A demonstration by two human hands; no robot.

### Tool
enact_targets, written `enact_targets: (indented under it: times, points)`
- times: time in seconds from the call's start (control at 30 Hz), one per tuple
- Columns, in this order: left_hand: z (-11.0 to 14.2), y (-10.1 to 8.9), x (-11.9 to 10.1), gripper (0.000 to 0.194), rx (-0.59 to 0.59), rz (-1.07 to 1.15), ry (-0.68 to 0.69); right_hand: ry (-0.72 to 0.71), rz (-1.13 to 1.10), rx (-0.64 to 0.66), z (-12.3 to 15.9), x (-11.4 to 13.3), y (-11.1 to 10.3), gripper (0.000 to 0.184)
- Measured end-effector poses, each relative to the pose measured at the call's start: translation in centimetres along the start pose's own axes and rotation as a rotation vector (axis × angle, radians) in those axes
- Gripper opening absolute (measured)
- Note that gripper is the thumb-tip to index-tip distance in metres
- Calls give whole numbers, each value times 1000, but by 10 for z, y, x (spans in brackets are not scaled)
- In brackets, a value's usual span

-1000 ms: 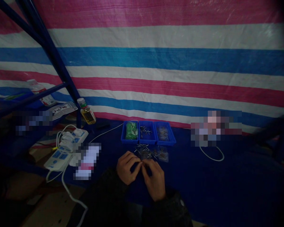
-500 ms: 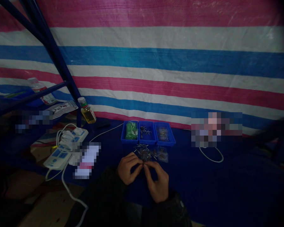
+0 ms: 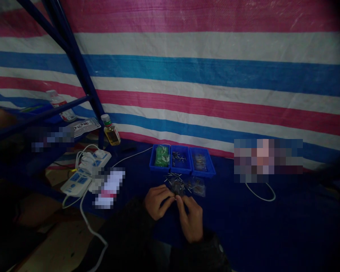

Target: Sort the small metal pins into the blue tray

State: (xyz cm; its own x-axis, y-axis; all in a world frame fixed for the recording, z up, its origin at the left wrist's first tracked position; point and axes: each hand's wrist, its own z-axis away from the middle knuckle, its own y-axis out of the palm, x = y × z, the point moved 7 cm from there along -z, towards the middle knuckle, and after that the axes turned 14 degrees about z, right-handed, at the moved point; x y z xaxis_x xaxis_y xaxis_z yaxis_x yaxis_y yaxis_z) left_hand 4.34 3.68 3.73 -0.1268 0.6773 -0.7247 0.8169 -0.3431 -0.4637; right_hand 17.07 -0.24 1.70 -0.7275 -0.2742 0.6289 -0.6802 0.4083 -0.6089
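Note:
My left hand (image 3: pixel 159 202) and my right hand (image 3: pixel 191 218) meet fingertip to fingertip over the blue tabletop, both closed in a pinch. A tiny bright speck shows between the fingertips, too small to name. Just beyond them lies a loose pile of thin metal pins (image 3: pixel 175 177), with a clear plastic bag (image 3: pixel 198 186) of small parts to its right. Three blue trays stand in a row behind the pile. The left tray holds a green packet (image 3: pixel 162 156), the middle tray (image 3: pixel 181 169) some metal pins, and the right tray a clear bag (image 3: pixel 200 162) of small parts.
To the left lie white power strips (image 3: pixel 76 183) with plugs and cables, near a blurred-out phone-like shape (image 3: pixel 110 189). A bottle of yellow liquid (image 3: pixel 112 133) stands by the blue metal frame (image 3: pixel 81 71). A white cable loop (image 3: pixel 262 199) lies at right. Part of another person shows at far left.
The view has shifted, so the scene sits a little further right. My fingertips stay together, with my right hand turned slightly. A person's part has come into view at far left.

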Motion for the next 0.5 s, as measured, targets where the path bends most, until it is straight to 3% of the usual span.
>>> enact_targets:
  times: [0.2,0.5]
  points:
    - [0,-5,6,21,-43,-2,-103,16,-66,-25,-2,0,-1,20]
    - [0,-8,11,20,-77,-6,-170,-12,-84,-133,-3,1,-9,22]
